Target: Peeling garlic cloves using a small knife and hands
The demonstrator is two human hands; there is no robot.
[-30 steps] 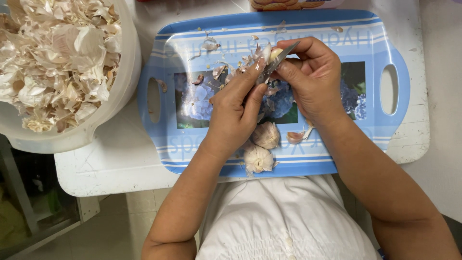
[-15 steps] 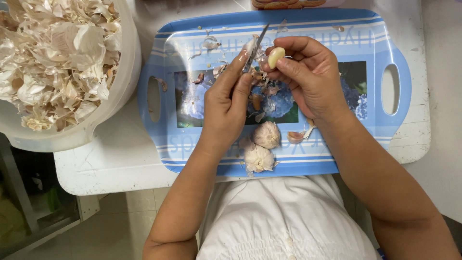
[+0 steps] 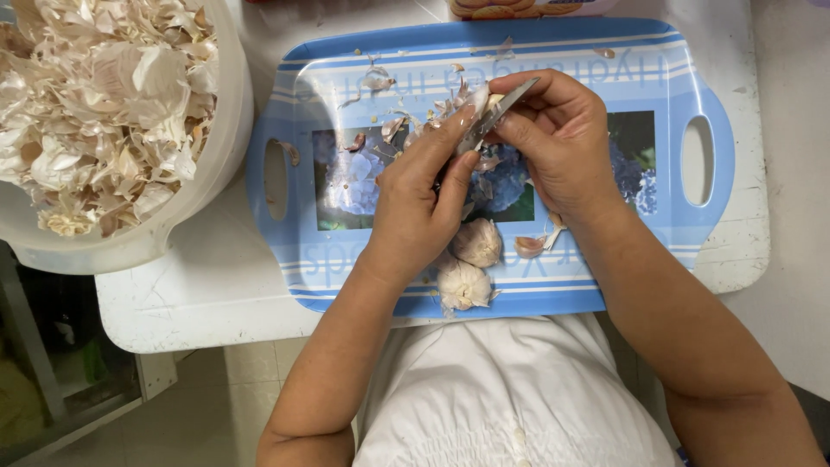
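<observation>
Over a blue tray (image 3: 697, 259) with a flower picture, both my hands work close together. My left hand (image 3: 419, 203) grips a small knife (image 3: 500, 108); its blade points up and right against my right fingers. My right hand (image 3: 560, 143) pinches a garlic clove (image 3: 494, 101), mostly hidden by fingers and blade. Thin pieces of garlic skin (image 3: 445, 111) hang at the blade. Two whole garlic bulbs (image 3: 477, 242) (image 3: 462, 284) lie on the tray just below my left hand. A loose clove piece (image 3: 529, 246) lies beside my right wrist.
A big white bowl (image 3: 186, 203) heaped with dry garlic skins stands at the left on the white table (image 3: 216, 298). Skin scraps (image 3: 376, 82) dot the tray's far left part. A package (image 3: 527, 7) shows at the top edge. Tiled floor lies below.
The knife has swung from pointing up, away from the clove, to lying across my right fingertips. The clove, plainly visible half a second ago, is now mostly covered.
</observation>
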